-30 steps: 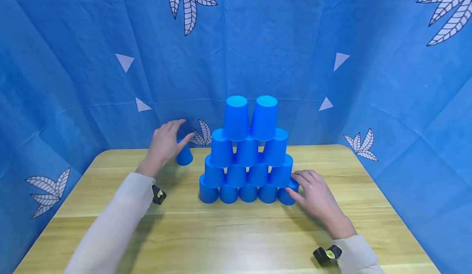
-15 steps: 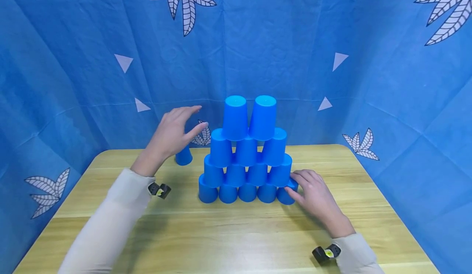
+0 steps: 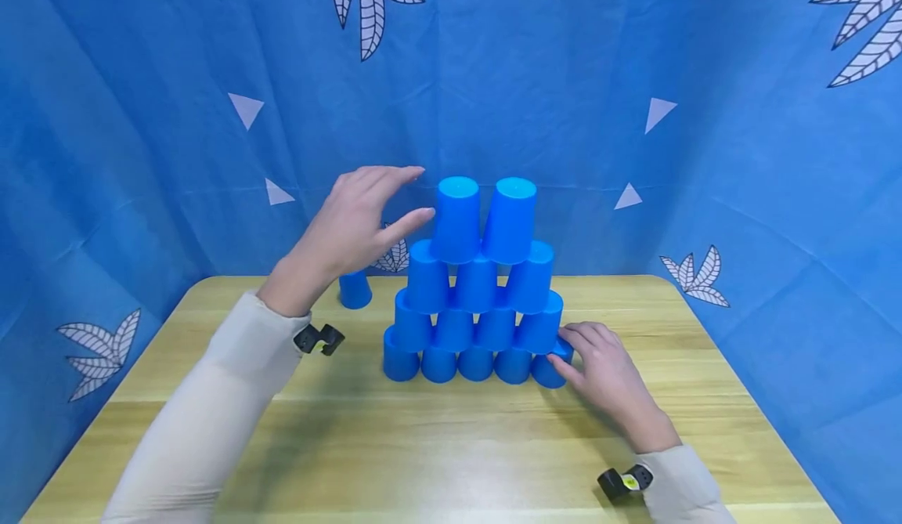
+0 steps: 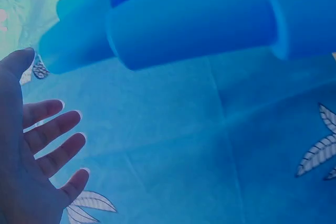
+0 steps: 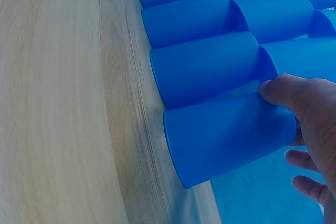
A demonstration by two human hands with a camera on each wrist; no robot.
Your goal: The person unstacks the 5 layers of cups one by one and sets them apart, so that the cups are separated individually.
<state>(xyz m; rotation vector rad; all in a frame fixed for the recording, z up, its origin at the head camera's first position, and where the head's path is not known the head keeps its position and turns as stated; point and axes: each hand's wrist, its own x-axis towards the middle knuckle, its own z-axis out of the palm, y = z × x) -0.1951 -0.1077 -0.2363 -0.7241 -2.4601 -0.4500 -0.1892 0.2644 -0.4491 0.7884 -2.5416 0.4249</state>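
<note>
Blue cups stand upside down in a stepped stack, with two in the top row and wider rows beneath. My left hand (image 3: 348,222) is raised beside the left top cup (image 3: 456,226). Its thumb and fingers are spread and hold nothing; the left wrist view shows the fingers (image 4: 58,132) apart from the cups. My right hand (image 3: 606,371) is at the stack's lower right corner. It holds the upper end of the end cup (image 5: 226,140) in the bottom row, thumb on the near side and a finger behind, partly hidden.
A single upside-down blue cup (image 3: 355,290) stands left of the stack, partly behind my left wrist. The wooden table (image 3: 451,453) ends at the back against a blue curtain (image 3: 550,77) with leaf prints. Each sleeve cuff has a small black camera (image 3: 319,340).
My left hand has risen and moved right, from near the single cup to beside the left top cup. The right hand stays at the bottom right cup. The stack looks unchanged.
</note>
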